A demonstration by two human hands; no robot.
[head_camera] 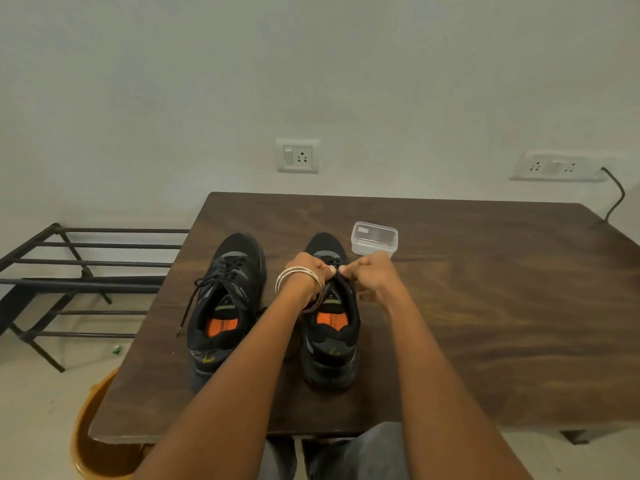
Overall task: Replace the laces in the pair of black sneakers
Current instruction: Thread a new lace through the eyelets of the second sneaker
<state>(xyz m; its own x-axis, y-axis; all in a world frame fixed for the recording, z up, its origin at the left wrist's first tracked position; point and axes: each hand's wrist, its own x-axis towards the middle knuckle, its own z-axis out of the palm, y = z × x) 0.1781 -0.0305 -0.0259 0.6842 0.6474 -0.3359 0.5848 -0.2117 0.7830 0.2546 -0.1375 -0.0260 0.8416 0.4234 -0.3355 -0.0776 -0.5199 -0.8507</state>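
Both hands meet over the tongue of the right sneaker (330,327), which stands heel toward the person on the table (485,306). The left hand (308,271), bangles (298,282) at its wrist, and the right hand (372,271) each have fingers curled in a pinch; they seem to grip the lace (341,280) at the upper eyelets, though the strands are too dark to trace. Holding close to the eyelets probably gives control for pulling the lace through. Just left of the left hand sits the left sneaker (225,299), its lace (192,299) loose and trailing. Just beyond the right hand stands a clear plastic container (374,239), perhaps for laces.
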